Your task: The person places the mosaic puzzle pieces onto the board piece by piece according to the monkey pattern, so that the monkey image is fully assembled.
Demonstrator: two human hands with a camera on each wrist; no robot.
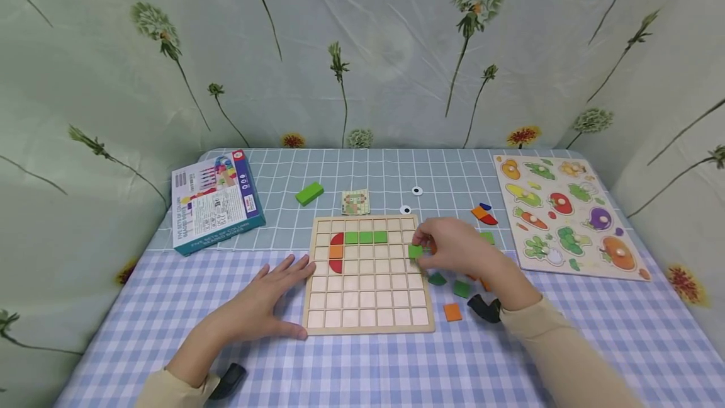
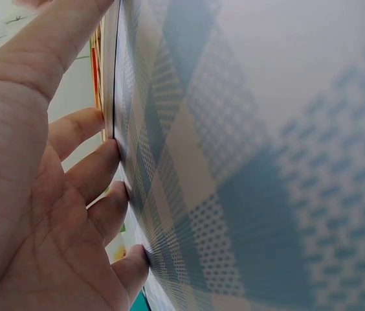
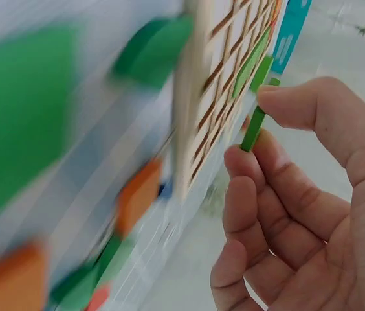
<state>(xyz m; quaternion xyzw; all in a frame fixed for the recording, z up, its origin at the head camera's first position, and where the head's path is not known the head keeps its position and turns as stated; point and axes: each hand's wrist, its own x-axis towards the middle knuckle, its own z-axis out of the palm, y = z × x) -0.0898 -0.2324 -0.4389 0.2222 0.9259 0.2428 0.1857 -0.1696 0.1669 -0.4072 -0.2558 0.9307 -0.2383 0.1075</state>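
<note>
My right hand [image 1: 459,247] pinches a green square tile [image 3: 258,120] between thumb and fingertips, over the right edge of the wooden grid board [image 1: 368,301]. Spread out flat, my left hand [image 1: 255,307] rests at the board's left edge, thumb at the lower corner and fingertips along the side. On the board, three green tiles [image 1: 365,237] lie in a row near the top. Left of them stands a column with a red rounded piece [image 1: 337,238] on top, an orange square [image 1: 336,252] in the middle and another red rounded piece [image 1: 336,266] below.
Loose green pieces [image 1: 461,288] and orange tiles [image 1: 452,312] lie right of the board. Behind it are a green block [image 1: 309,193], a pattern card [image 1: 355,202] and two eye pieces [image 1: 416,191]. A box [image 1: 215,200] stands left, a vegetable puzzle [image 1: 566,219] right.
</note>
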